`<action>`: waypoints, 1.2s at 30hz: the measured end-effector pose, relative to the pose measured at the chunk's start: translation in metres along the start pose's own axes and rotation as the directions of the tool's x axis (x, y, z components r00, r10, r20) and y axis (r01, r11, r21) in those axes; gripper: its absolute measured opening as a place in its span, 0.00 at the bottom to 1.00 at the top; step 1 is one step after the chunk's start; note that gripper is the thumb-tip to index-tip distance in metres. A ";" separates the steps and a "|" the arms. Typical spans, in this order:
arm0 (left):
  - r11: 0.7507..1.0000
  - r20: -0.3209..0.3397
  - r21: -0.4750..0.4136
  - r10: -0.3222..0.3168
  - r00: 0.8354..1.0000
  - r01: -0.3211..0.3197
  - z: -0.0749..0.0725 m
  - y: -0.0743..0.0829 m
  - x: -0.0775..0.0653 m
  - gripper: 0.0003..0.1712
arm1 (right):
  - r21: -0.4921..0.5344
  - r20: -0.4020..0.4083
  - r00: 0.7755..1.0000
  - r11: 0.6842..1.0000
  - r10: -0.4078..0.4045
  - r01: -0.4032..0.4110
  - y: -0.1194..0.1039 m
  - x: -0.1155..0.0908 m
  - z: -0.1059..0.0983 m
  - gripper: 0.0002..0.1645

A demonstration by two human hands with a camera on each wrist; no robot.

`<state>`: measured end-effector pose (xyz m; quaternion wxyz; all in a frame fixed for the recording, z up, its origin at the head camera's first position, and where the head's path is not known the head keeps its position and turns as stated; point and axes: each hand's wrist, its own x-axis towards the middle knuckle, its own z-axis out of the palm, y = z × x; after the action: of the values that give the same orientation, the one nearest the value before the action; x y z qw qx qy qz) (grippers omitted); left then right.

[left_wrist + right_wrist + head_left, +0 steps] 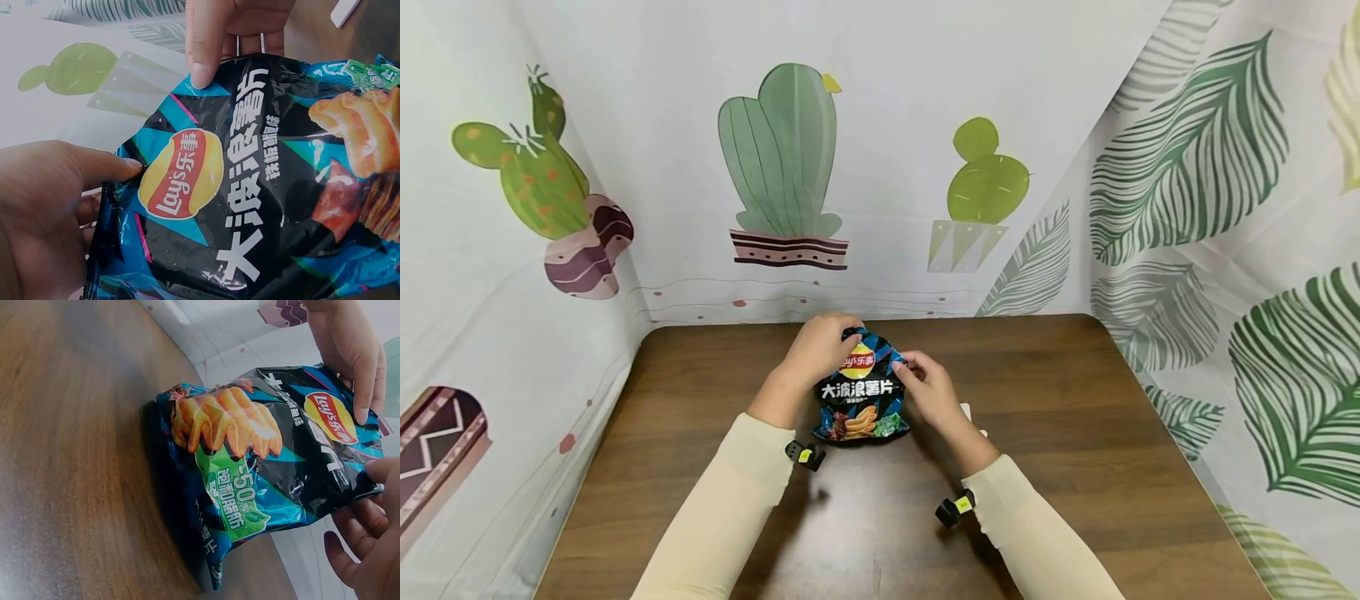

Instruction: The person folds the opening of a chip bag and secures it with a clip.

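A black and blue bag of Lay's potato chips [861, 390] stands tilted on the table, its printed front turned up toward the head camera. My left hand [820, 350] grips the bag's top edge, with the thumb on the front beside the yellow and red logo in the left wrist view. On the bag's upper right side, my right hand [931, 390] pinches the edge between thumb and fingers. Fingers behind the bag are partly hidden. The bottom end of the chip bag [231, 456] is close to the tabletop in the right wrist view.
The brown wooden table [1045, 500] has rounded far corners. A small white object [967, 411] lies behind my right wrist, mostly hidden. White cloth [887, 167] printed with cacti and leaves hangs behind the table and along both sides.
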<state>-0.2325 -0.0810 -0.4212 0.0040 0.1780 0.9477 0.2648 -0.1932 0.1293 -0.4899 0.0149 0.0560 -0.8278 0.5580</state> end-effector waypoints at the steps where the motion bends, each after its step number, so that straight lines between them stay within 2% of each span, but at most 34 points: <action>1: 1.000 0.002 -0.008 0.002 1.000 -0.002 0.000 -0.001 0.000 0.17 | 0.001 -0.008 1.000 1.000 -0.001 0.001 0.006 0.002 0.001 0.14; 3: 1.000 0.006 -0.021 0.007 1.000 -0.007 0.001 -0.003 0.001 0.17 | 0.016 -0.021 1.000 1.000 0.000 0.001 0.018 0.007 0.004 0.14; 6: 0.999 0.005 -0.030 0.012 1.000 -0.012 0.001 -0.006 0.003 0.17 | 0.040 -0.030 1.000 0.999 -0.006 0.008 0.022 0.008 0.006 0.13; 15: 0.999 0.002 -0.046 0.025 1.000 -0.025 0.001 -0.007 0.002 0.15 | 0.058 -0.043 0.999 0.998 -0.024 0.026 0.023 0.007 0.005 0.10; 36: 0.997 -0.029 -0.067 0.042 0.999 -0.044 0.000 -0.010 0.003 0.13 | 0.084 -0.055 0.998 0.996 -0.025 0.030 0.024 0.008 0.005 0.08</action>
<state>-0.2389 -0.0880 -0.4260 -0.0088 0.1943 0.9342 0.2992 -0.2036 0.1328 -0.5135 0.0426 0.0528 -0.8017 0.5939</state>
